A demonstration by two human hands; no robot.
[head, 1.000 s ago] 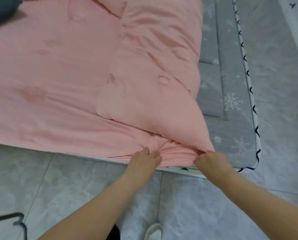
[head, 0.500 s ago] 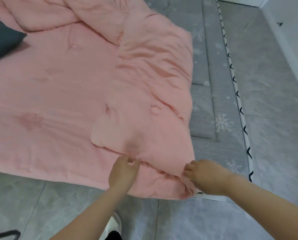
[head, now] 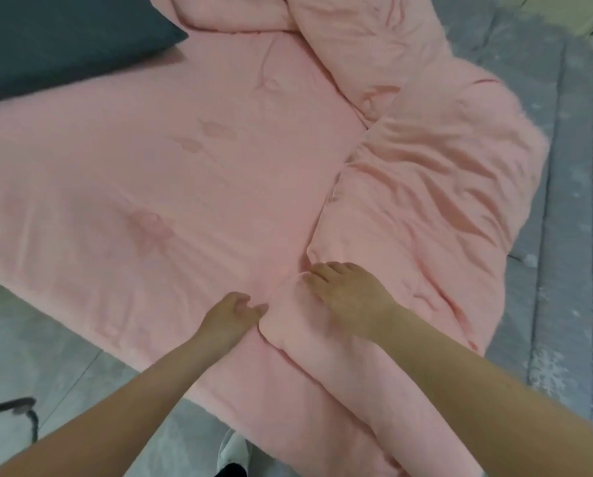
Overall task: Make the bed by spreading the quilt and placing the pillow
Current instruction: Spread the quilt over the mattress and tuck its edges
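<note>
A pink quilt [head: 171, 187] covers most of the bed, with its right part folded back over itself in a rumpled flap [head: 436, 201]. My left hand [head: 231, 316] has curled fingers and pinches the quilt at the near corner of that flap. On top of the flap lies my right hand [head: 352, 297], with fingers fairly straight and pointing left to its edge. A dark grey pillow [head: 64, 39] lies at the far left, partly on the quilt.
Grey mattress [head: 563, 208] with a snowflake print and a black-and-white trim shows bare at the right. Grey tiled floor [head: 47, 339] runs along the near side. A white shoe [head: 235, 449] is below me and a black object [head: 16, 407] at the lower left.
Both hands have moved from the bed's near right corner up and left onto the quilt. The right hand's grip on the flap's corner has changed to lying flat. The view shifted left.
</note>
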